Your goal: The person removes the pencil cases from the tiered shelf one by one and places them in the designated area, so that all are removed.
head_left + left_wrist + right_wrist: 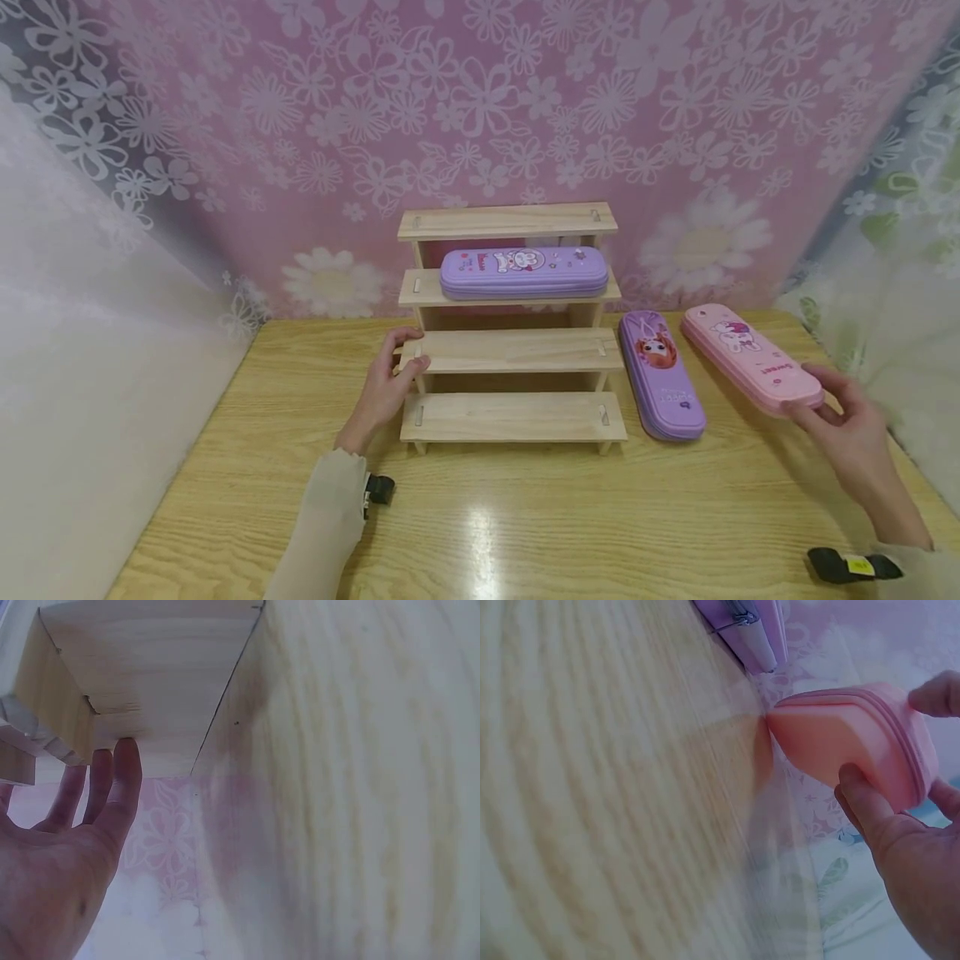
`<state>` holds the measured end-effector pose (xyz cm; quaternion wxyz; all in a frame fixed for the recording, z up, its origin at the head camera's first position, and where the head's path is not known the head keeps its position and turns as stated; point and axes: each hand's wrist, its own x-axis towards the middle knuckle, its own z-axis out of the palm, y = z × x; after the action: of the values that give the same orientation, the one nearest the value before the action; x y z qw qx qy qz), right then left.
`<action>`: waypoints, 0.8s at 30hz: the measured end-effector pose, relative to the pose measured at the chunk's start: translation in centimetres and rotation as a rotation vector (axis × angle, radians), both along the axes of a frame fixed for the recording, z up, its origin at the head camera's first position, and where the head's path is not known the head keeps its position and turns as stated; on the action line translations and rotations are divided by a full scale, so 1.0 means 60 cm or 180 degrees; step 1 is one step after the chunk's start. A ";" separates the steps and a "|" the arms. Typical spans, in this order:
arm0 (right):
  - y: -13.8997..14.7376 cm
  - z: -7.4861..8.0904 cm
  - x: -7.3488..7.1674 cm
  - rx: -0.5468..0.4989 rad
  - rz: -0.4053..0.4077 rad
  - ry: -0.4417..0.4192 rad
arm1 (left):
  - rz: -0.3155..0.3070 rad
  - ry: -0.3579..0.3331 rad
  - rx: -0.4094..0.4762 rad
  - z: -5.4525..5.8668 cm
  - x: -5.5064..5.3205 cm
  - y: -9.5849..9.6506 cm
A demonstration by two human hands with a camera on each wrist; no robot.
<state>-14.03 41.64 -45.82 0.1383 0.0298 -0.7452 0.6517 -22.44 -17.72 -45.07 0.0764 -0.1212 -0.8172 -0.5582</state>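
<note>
A four-tier wooden step rack stands on the table. My left hand grips the left end of its second tier from the bottom, thumb on top; in the left wrist view the fingers reach along the rack's side under the board. My right hand holds the near end of a pink pencil case with a bunny picture. That end is tilted up off the table, while the far end appears to touch it, as the pink pencil case shows in the right wrist view.
A purple pencil case lies across the rack's third tier from the bottom. Another purple pencil case, with a doll-like girl picture, lies on the wooden table between rack and pink case. Floral curtain hangs behind.
</note>
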 end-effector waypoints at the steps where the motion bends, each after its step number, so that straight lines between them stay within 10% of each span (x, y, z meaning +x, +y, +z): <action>1: 0.000 -0.001 0.001 -0.0080 0.0109 0.0028 | 0.0001 -0.0002 0.0002 0.000 0.000 0.000; 14: 0.015 -0.011 0.007 0.1119 0.0305 -0.0617 | 0.0010 0.0018 -0.0023 -0.001 0.000 -0.001; 24: 0.018 -0.023 0.009 0.1470 0.0328 -0.0487 | -0.0013 -0.0012 0.0013 -0.002 0.000 -0.001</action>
<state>-13.47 42.73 -47.17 0.0376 0.0492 -0.8801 0.4707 -22.43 -17.79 -45.18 0.0741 -0.1217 -0.8160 -0.5602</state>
